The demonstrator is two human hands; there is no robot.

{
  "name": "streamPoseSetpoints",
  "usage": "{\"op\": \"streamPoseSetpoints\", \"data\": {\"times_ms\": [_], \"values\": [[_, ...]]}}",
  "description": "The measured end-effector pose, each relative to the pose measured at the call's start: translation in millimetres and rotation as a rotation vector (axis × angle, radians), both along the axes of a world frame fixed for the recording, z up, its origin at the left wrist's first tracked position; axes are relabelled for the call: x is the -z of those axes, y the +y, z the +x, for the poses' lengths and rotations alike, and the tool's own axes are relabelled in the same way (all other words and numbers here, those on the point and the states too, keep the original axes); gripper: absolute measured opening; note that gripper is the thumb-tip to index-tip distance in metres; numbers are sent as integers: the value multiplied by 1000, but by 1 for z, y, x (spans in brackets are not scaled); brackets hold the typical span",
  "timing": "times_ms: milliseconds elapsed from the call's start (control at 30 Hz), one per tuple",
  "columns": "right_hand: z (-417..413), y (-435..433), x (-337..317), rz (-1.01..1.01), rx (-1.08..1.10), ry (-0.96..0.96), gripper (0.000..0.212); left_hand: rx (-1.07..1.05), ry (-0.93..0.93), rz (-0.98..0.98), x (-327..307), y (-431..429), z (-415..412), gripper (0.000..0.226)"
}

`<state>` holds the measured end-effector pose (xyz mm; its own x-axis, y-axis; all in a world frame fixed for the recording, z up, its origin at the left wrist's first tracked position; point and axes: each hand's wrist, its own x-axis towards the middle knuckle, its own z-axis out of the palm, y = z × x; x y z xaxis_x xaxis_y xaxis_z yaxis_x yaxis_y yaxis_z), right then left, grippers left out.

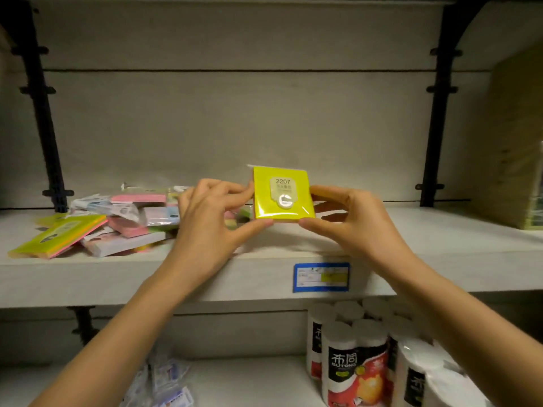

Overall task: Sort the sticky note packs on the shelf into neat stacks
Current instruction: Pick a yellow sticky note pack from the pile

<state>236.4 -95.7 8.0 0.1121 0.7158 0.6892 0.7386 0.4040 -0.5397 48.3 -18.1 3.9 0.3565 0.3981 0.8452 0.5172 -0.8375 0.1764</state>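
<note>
A yellow sticky note pack (296,207) in clear wrap, labelled 2207, is held upright above the white shelf (426,245). My left hand (211,221) pinches its left edge and lower corner. My right hand (352,221) pinches its right edge, thumb under the bottom. A loose heap of sticky note packs (132,218), pink, blue and white, lies on the shelf to the left. A yellow and pink pack (58,236) sits at the heap's front left edge.
A blue price tag (321,277) is stuck on the shelf's front edge. Paper rolls (358,362) stand on the lower shelf at the right, small wrapped packets (164,386) at its left. Black shelf brackets (44,113) flank the back panel. A stack of yellowish goods (517,160) fills the far right.
</note>
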Motion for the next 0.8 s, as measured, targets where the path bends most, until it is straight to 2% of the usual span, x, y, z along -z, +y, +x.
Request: {"op": "streamPoseSetpoints", "data": {"times_ms": [200,367,533,667,800], "values": [[64,-23,-9,36,44,-39,45,6,24,-2,-7,-18,66,68],[133,-43,-12,23,70,-72,45,-4,24,-2,-5,-34,136,58],[189,-51,-21,-4,113,-108,38,-39,124,-64,-11,-38,193,40],[219,-33,-35,-191,240,-146,28,-137,367,-174,-36,-22,236,38],[236,-14,-45,-404,380,-166,16,-40,517,-387,-49,0,276,34]]}}
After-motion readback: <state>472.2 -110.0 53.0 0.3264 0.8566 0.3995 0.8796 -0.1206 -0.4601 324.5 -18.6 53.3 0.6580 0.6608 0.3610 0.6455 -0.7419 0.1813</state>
